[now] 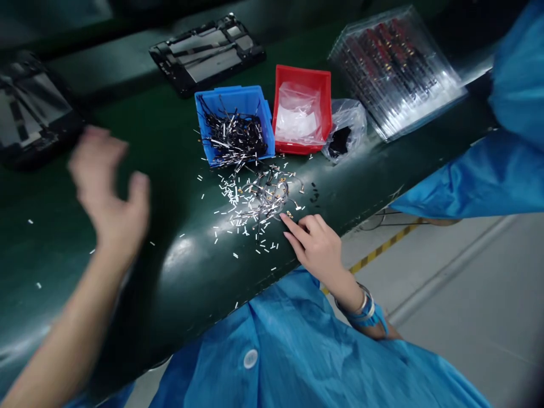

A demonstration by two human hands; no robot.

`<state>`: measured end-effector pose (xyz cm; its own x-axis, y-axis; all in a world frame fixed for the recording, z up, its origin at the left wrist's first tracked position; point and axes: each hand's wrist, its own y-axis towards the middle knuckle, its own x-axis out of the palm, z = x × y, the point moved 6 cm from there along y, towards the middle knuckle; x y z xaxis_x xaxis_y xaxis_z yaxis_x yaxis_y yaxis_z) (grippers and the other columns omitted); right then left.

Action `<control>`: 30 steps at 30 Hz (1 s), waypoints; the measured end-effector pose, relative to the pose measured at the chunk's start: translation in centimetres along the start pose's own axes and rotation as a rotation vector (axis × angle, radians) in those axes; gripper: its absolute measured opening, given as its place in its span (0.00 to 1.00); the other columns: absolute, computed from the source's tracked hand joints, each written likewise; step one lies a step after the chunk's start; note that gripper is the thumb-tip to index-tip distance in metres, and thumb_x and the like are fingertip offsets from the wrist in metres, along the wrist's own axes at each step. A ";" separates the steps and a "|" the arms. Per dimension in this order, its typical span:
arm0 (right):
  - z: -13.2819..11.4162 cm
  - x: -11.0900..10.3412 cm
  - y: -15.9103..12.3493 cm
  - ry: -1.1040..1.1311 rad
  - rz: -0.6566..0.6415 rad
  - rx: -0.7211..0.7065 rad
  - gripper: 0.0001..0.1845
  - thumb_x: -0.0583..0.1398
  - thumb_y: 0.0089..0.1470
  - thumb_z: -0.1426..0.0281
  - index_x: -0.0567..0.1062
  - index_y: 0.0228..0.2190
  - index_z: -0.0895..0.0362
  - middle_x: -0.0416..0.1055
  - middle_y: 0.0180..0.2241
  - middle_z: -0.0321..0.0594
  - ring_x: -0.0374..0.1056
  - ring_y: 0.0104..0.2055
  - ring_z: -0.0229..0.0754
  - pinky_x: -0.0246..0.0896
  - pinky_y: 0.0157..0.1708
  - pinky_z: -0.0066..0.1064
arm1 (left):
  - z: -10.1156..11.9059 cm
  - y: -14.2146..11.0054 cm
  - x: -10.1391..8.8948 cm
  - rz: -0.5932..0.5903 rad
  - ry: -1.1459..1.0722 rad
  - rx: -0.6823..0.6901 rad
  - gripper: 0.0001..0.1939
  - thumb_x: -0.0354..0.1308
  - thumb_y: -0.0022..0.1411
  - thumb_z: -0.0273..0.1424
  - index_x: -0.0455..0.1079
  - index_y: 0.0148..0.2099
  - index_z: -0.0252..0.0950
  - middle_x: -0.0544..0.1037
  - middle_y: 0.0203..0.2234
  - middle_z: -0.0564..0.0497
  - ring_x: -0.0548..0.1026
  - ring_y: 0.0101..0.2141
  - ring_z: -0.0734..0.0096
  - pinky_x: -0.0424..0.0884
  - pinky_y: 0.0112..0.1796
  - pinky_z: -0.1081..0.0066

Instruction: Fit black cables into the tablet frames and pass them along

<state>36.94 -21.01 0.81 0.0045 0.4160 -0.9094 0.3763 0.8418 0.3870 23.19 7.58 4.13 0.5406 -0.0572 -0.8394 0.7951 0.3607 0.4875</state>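
Observation:
My left hand [108,192] is raised over the left of the table, blurred by motion. Its thumb stands apart from the fingers, and nothing shows in it. At the edge of a loose pile of thin grey cables [272,195] is my right hand [317,246]. Its index finger stretches to the pile beside a small gold-coloured connector [289,215], with the thumb apart below. Many small white strips [232,195] lie scattered around the cables. Just behind them, a blue bin [266,122] holds a tangle of black cables [236,133] and more white strips.
Beside the blue bin stands a red bin [302,73] with clear plastic bags inside. A bag with a black item [342,139] lies next to it. Stacked clear trays [395,73] are at right. Open device housings [208,51] lie behind; a blue-sleeved person [467,175] is at right.

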 end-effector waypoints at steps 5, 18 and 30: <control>0.2 0.0 -0.3 0.009 0.000 -0.051 0.15 0.54 0.62 0.68 0.76 0.47 0.56 0.64 0.26 0.38 0.55 0.30 0.40 0.52 0.26 0.31 | 16.0 -4.3 5.9 -0.490 -0.127 0.594 0.24 0.41 0.72 0.38 0.55 0.64 0.31 0.64 0.62 0.45 0.58 0.63 0.59 0.57 0.60 0.55; 6.4 -1.9 -0.6 0.199 0.285 0.268 0.07 0.59 0.56 0.73 0.79 0.33 0.53 0.72 0.29 0.38 0.67 0.32 0.39 0.64 0.31 0.33 | 18.7 -5.1 6.2 -0.374 -0.150 0.600 0.23 0.43 0.71 0.35 0.66 0.59 0.26 0.66 0.60 0.42 0.62 0.61 0.58 0.53 0.60 0.59; 5.3 -1.1 -0.9 0.041 0.271 0.208 0.07 0.60 0.56 0.74 0.78 0.29 0.53 0.72 0.28 0.38 0.66 0.31 0.39 0.64 0.30 0.33 | 20.9 -6.3 7.4 -0.445 -0.041 0.534 0.27 0.41 0.71 0.37 0.63 0.61 0.21 0.63 0.61 0.39 0.62 0.60 0.54 0.60 0.53 0.62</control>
<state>41.48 -24.09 0.67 0.0944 0.6317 -0.7694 0.5478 0.6124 0.5700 27.95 -14.56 -0.09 0.1336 -0.1320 -0.9822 0.9642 -0.2115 0.1596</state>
